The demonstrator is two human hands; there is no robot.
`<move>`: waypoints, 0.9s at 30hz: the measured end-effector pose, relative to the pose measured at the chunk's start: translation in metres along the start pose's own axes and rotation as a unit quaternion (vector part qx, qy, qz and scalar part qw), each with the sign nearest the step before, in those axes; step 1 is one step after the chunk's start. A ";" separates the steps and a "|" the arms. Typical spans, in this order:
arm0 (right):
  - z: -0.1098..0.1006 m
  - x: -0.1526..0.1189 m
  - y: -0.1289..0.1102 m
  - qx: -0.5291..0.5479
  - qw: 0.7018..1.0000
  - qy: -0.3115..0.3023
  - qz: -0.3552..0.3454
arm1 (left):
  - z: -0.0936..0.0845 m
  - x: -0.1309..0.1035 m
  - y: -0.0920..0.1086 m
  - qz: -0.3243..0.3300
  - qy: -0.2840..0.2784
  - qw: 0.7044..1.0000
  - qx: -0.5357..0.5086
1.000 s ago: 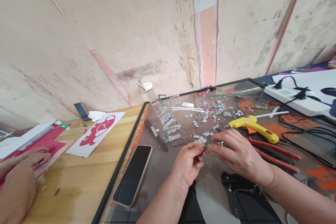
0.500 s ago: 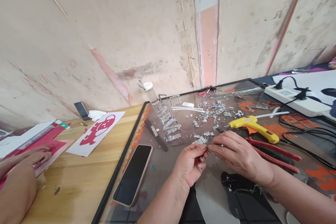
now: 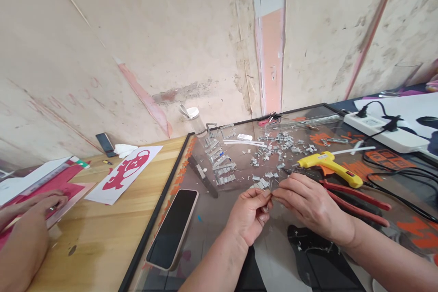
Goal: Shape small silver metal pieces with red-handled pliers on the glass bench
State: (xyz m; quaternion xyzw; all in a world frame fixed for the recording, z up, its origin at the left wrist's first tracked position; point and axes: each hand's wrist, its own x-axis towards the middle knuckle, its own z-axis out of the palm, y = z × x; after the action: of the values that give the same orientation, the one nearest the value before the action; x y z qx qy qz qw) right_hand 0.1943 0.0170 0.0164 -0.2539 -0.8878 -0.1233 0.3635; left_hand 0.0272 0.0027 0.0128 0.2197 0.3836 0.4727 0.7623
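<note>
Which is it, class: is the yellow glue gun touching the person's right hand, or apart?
Apart: the head view shows bare glass between the glue gun and the right hand.

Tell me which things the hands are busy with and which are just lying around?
In use:
left hand and right hand, pinching a small metal piece together
pile of metal pieces

Lying about:
yellow glue gun
red pliers
phone
power strip
red paper cutout

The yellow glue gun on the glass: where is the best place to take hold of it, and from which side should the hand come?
Probably by the handle. The yellow glue gun lies flat on its side on the glass sheet, its handle slanting toward the near right, free beside the red-handled pliers. Coming from above and the near right keeps the fingers away from the nozzle, which points left toward the small metal pieces.
</note>
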 end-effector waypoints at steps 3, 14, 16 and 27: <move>0.002 0.001 -0.002 -0.002 1.000 -0.001 0.018 | 0.000 0.001 -0.001 -0.001 -0.002 1.000 -0.005; 0.009 0.003 -0.016 0.182 0.931 -0.016 0.317 | 0.003 0.001 -0.012 0.165 0.014 0.974 0.157; 0.009 0.006 -0.017 0.235 0.891 -0.037 0.386 | 0.002 -0.001 -0.011 0.223 0.029 0.943 0.243; 0.009 0.007 -0.008 0.588 0.575 -0.138 0.552 | -0.004 -0.004 0.004 0.303 -0.014 0.874 0.379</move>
State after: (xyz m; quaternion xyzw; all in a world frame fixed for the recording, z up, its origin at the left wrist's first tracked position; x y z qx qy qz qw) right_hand 0.1799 0.0162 0.0148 -0.4396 -0.4929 0.6866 0.3039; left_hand 0.0204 0.0009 0.0148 0.6038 0.4373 0.4957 0.4455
